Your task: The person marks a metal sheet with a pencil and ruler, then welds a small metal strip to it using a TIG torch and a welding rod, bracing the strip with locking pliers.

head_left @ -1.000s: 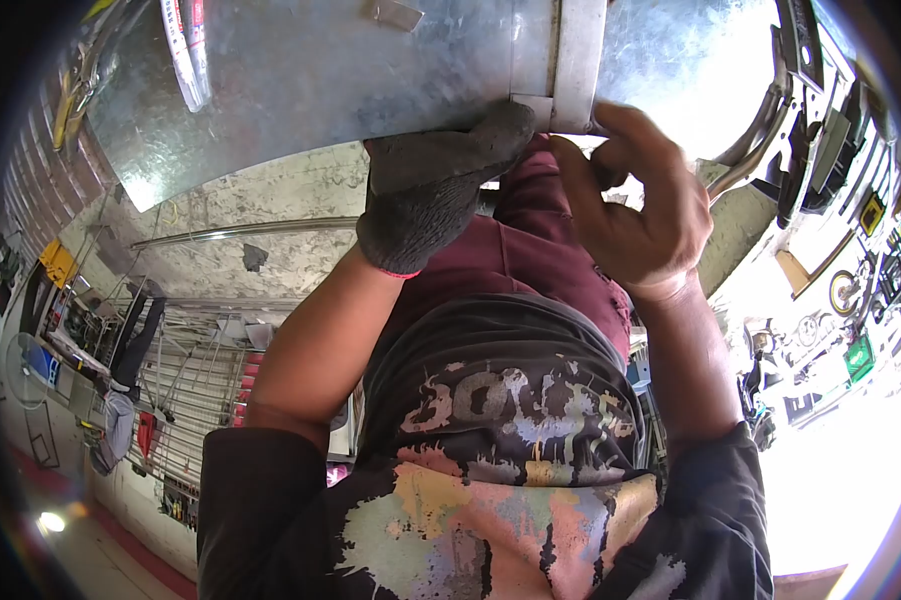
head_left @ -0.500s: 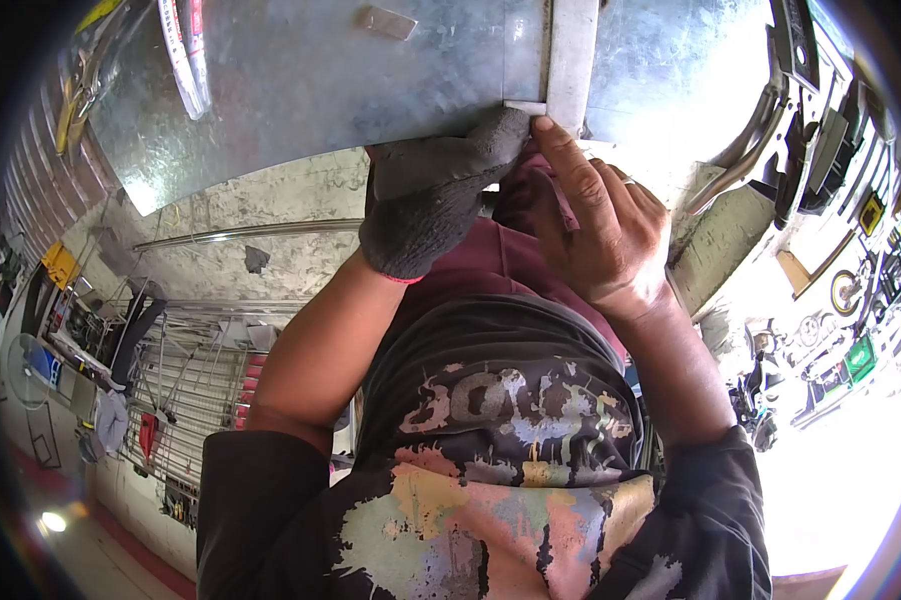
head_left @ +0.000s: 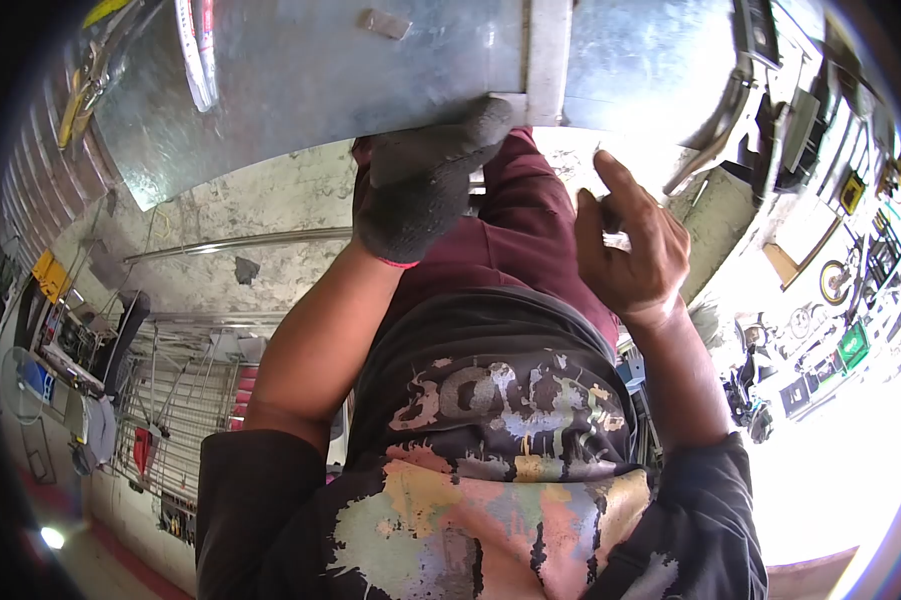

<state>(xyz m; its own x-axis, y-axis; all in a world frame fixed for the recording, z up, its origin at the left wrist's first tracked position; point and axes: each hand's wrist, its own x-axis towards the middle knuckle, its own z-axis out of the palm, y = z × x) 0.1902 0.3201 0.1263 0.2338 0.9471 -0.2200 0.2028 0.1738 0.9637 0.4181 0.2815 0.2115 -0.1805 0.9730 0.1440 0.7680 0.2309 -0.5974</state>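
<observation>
My left hand (head_left: pixel 435 180) wears a dark grey work glove and is closed at the near edge of a shiny metal sheet (head_left: pixel 340 75). Its thumb lies on top, against a short flat metal piece (head_left: pixel 511 103) beside a pale flat metal bar (head_left: pixel 547 65) that runs across the sheet. The gloved fingers below are mostly hidden. My right hand (head_left: pixel 635 240) is bare and held in the air, right of the bar and short of the sheet. Its index finger and thumb stand apart, and nothing shows between them.
Red-and-white marker-like sticks (head_left: pixel 198 55) and a small flat block (head_left: pixel 386 23) lie on the sheet. Yellow-handled pliers (head_left: pixel 75 105) are at the left. Dark curved metal parts (head_left: pixel 735 100) stand at the right. A metal rod (head_left: pixel 240 243) lies beneath, with wire racks (head_left: pixel 175 400) lower left.
My right hand has drawn back from the bar's end, where its index finger was touching, and moved right and down. My left hand stays at the sheet's edge while the view shifts slightly.
</observation>
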